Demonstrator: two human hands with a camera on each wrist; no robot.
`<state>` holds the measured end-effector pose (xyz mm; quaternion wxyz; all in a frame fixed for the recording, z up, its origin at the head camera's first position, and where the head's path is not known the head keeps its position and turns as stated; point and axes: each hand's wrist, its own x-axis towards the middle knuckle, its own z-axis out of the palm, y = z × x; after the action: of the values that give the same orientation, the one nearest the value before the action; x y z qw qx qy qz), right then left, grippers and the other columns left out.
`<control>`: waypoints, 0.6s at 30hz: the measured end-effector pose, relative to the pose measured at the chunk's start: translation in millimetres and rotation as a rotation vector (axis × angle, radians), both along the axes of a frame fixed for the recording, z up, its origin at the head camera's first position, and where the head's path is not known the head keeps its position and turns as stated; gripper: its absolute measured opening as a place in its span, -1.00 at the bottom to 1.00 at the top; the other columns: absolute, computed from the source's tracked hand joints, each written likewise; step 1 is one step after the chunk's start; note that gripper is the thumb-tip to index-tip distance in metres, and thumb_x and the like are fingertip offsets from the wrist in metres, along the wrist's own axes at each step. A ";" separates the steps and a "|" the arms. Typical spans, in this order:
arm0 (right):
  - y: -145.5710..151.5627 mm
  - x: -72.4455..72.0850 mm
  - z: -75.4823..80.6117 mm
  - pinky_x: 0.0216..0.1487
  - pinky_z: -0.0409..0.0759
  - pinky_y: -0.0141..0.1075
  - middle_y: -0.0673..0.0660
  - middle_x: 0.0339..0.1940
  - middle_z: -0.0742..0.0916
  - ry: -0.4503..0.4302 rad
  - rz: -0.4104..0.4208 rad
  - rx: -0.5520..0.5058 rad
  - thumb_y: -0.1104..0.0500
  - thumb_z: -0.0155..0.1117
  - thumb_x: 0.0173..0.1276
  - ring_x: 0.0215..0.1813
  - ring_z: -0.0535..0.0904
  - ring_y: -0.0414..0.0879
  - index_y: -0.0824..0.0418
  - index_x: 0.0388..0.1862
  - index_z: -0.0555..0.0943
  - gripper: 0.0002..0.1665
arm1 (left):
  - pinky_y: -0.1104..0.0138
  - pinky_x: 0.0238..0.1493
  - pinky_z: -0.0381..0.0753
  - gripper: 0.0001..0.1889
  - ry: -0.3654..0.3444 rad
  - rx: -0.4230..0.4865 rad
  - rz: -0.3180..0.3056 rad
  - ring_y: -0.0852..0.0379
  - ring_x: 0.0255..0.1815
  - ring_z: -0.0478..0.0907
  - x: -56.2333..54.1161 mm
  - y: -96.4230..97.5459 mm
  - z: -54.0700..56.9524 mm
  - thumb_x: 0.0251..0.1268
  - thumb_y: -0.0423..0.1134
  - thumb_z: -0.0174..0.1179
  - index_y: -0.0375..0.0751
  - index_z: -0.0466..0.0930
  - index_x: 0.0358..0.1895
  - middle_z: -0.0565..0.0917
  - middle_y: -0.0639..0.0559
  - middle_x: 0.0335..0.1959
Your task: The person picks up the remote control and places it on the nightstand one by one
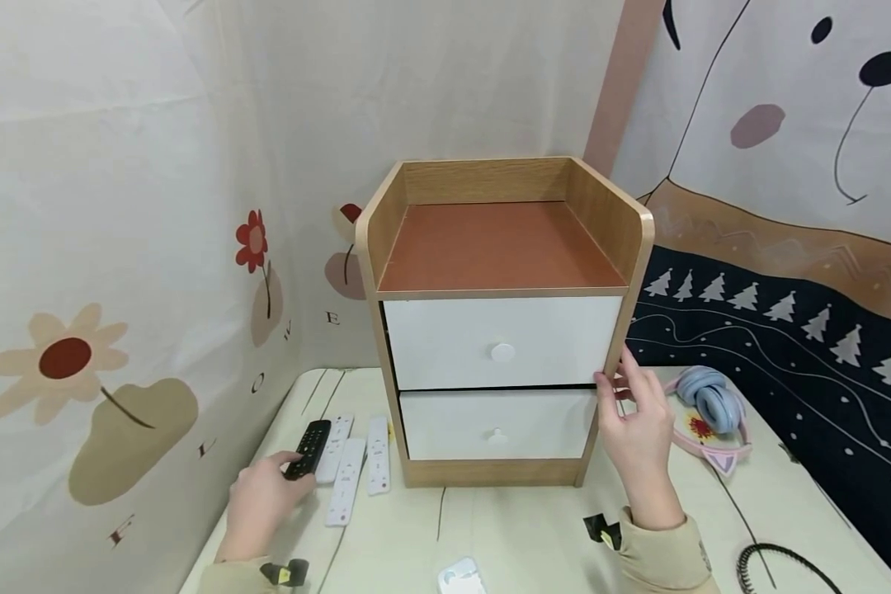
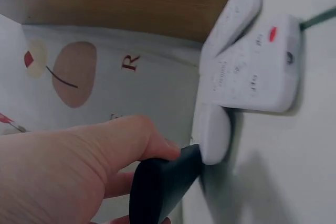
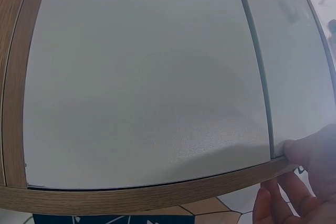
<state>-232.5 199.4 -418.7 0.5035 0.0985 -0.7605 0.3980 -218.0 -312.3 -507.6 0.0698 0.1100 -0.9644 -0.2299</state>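
Note:
My left hand (image 1: 261, 500) grips a black remote control (image 1: 311, 448) beside several white remotes. In the left wrist view the thumb lies along the upper side of the black remote (image 2: 167, 184), and its far end overlaps a white remote (image 2: 215, 135). A small wooden cabinet (image 1: 493, 473) with two white drawers stands upright in the middle, both drawers pushed in. At its right side my right hand (image 1: 638, 429) pinches the side panel's front edge, thumb in front and fingers behind, level with the lower drawer (image 1: 453, 425). The right wrist view shows the thumb near the gap between the drawers.
White remotes (image 1: 345, 483) lie left of the cabinet. Pink and blue headphones (image 1: 713, 404) rest at the right, with a black coiled cord (image 1: 787, 551) nearer the front. A small white and pale blue object (image 1: 461, 577) lies at the front edge. Printed fabric (image 1: 156, 206) hangs behind and at the left.

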 end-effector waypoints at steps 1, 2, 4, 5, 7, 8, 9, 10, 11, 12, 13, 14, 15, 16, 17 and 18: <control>0.2 -0.3 -0.2 0.01 0.48 -0.82 0.39 -0.13 0.74 0.003 0.001 0.000 0.47 0.48 0.40 -0.04 0.48 -0.64 0.28 0.54 0.60 -0.27 | 0.02 -0.31 0.67 -0.34 0.011 -0.003 0.001 -0.18 -0.23 0.72 0.6 0.1 3.1 0.24 0.03 0.43 -0.29 0.70 0.35 0.77 -0.51 0.17; 0.5 -0.5 -0.5 0.01 0.47 -0.82 0.39 -0.14 0.75 0.005 0.000 0.001 0.48 0.48 0.39 -0.04 0.48 -0.64 0.28 0.54 0.60 -0.27 | 0.06 -0.33 0.63 -0.35 0.020 -0.003 0.001 -0.16 -0.26 0.72 1.4 0.4 6.2 0.24 0.04 0.44 -0.27 0.71 0.33 0.78 -0.49 0.16; 0.6 -0.9 -0.9 0.01 0.46 -0.83 0.39 -0.14 0.75 0.008 0.000 0.002 0.48 0.48 0.39 -0.04 0.49 -0.63 0.29 0.54 0.60 -0.27 | 0.09 -0.35 0.60 -0.37 0.046 -0.009 0.003 -0.17 -0.26 0.73 3.5 1.7 12.3 0.22 0.05 0.45 -0.23 0.74 0.31 0.82 -0.43 0.11; 0.4 -1.0 -1.0 0.01 0.46 -0.83 0.39 -0.14 0.75 0.008 0.000 0.003 0.48 0.48 0.39 -0.04 0.49 -0.63 0.29 0.54 0.60 -0.27 | 0.10 -0.36 0.58 -0.37 0.060 -0.011 0.005 -0.17 -0.26 0.74 4.9 2.8 15.5 0.22 0.05 0.45 -0.21 0.75 0.30 0.84 -0.40 0.08; 0.0 -1.0 -1.2 0.00 0.46 -0.82 0.39 -0.14 0.75 0.009 -0.001 0.003 0.48 0.48 0.39 -0.05 0.49 -0.62 0.29 0.53 0.60 -0.27 | 0.10 -0.36 0.56 -0.38 0.090 -0.013 0.013 -0.20 -0.24 0.75 7.8 6.7 22.9 0.22 0.06 0.45 -0.17 0.76 0.30 0.87 -0.33 0.02; -0.1 -0.9 -1.2 0.00 0.47 -0.82 0.39 -0.14 0.75 0.009 -0.002 0.002 0.48 0.48 0.39 -0.05 0.49 -0.62 0.29 0.53 0.60 -0.27 | 0.09 -0.36 0.56 -0.38 0.109 -0.008 0.016 -0.20 -0.24 0.75 9.6 9.5 26.8 0.21 0.06 0.45 -0.15 0.76 0.31 0.88 -0.30 -0.02; -0.2 -0.8 -1.2 0.00 0.47 -0.82 0.39 -0.14 0.75 0.007 -0.002 0.001 0.48 0.48 0.39 -0.05 0.49 -0.62 0.28 0.53 0.60 -0.27 | 0.05 -0.33 0.58 -0.40 0.137 -0.007 0.022 -0.22 -0.23 0.76 11.4 12.8 30.8 0.21 0.06 0.46 -0.13 0.77 0.30 0.88 -0.27 -0.06; -0.2 -0.7 -1.2 0.00 0.47 -0.82 0.39 -0.14 0.75 0.006 -0.002 0.001 0.47 0.48 0.39 -0.05 0.49 -0.62 0.28 0.53 0.60 -0.28 | 0.01 -0.30 0.60 -0.42 0.174 -0.009 0.028 -0.25 -0.21 0.77 13.0 16.4 35.1 0.20 0.04 0.47 -0.11 0.78 0.28 0.88 -0.24 -0.09; -0.1 -0.6 -1.1 0.00 0.47 -0.82 0.39 -0.14 0.75 0.005 -0.001 0.001 0.47 0.48 0.39 -0.05 0.48 -0.62 0.28 0.53 0.60 -0.28 | -0.04 -0.26 0.61 -0.44 0.211 -0.011 0.030 -0.26 -0.20 0.77 14.7 19.9 39.9 0.20 0.04 0.48 -0.09 0.79 0.27 0.88 -0.22 -0.11; 0.1 -0.5 -1.1 0.00 0.47 -0.82 0.38 -0.13 0.75 0.002 -0.002 0.001 0.47 0.48 0.40 -0.04 0.48 -0.62 0.28 0.54 0.60 -0.28 | -0.10 -0.21 0.62 -0.45 0.246 -0.011 0.029 -0.29 -0.20 0.77 16.3 23.8 45.6 0.20 0.03 0.49 -0.09 0.80 0.25 0.88 -0.23 -0.12; 0.3 -0.4 -1.0 0.00 0.47 -0.82 0.38 -0.13 0.75 0.001 -0.002 0.001 0.47 0.48 0.40 -0.04 0.48 -0.63 0.28 0.54 0.60 -0.27 | -0.15 -0.16 0.62 -0.48 0.285 -0.008 0.027 -0.31 -0.20 0.77 17.8 27.8 51.6 0.21 0.01 0.51 -0.09 0.81 0.22 0.88 -0.23 -0.14; 0.6 -0.4 -0.9 0.01 0.47 -0.82 0.39 -0.13 0.75 0.002 -0.001 0.001 0.47 0.49 0.40 -0.04 0.48 -0.63 0.28 0.54 0.60 -0.27 | -0.19 -0.12 0.61 -0.50 0.324 -0.005 0.023 -0.31 -0.20 0.77 19.3 31.9 58.3 0.20 -0.01 0.52 -0.10 0.82 0.20 0.88 -0.24 -0.16; 0.9 -0.4 -0.7 0.01 0.47 -0.82 0.39 -0.13 0.75 0.003 0.000 0.001 0.47 0.49 0.40 -0.03 0.48 -0.63 0.28 0.54 0.60 -0.27 | -0.21 -0.08 0.59 -0.52 0.364 -0.004 0.020 -0.32 -0.21 0.77 20.5 36.1 65.5 0.19 -0.03 0.54 -0.10 0.83 0.17 0.88 -0.24 -0.18; 0.9 -0.6 -0.5 0.01 0.47 -0.82 0.39 -0.13 0.75 0.006 0.002 0.000 0.47 0.49 0.40 -0.03 0.49 -0.63 0.29 0.54 0.60 -0.27 | -0.20 -0.08 0.58 -0.53 0.396 -0.005 0.017 -0.29 -0.24 0.76 22.3 39.9 73.5 0.18 -0.04 0.55 -0.11 0.84 0.16 0.88 -0.23 -0.21; 0.9 -0.7 -0.3 0.01 0.47 -0.82 0.40 -0.13 0.75 0.011 0.004 -0.002 0.47 0.49 0.39 -0.03 0.49 -0.63 0.29 0.53 0.60 -0.28 | -0.16 -0.11 0.56 -0.54 0.427 -0.004 0.011 -0.26 -0.28 0.74 24.0 43.7 81.6 0.18 -0.04 0.55 -0.11 0.85 0.15 0.87 -0.22 -0.24; 0.9 -0.8 0.1 0.00 0.47 -0.82 0.40 -0.13 0.76 0.014 0.004 -0.005 0.47 0.49 0.39 -0.04 0.49 -0.63 0.29 0.53 0.60 -0.28 | -0.11 -0.17 0.54 -0.55 0.461 -0.004 0.007 -0.21 -0.33 0.71 25.6 47.7 89.6 0.17 -0.05 0.55 -0.10 0.85 0.13 0.85 -0.20 -0.28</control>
<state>-233.3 200.3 -418.6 0.5080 0.1016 -0.7559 0.4003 -192.4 -264.6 -417.9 0.2894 0.0578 -0.9231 -0.2467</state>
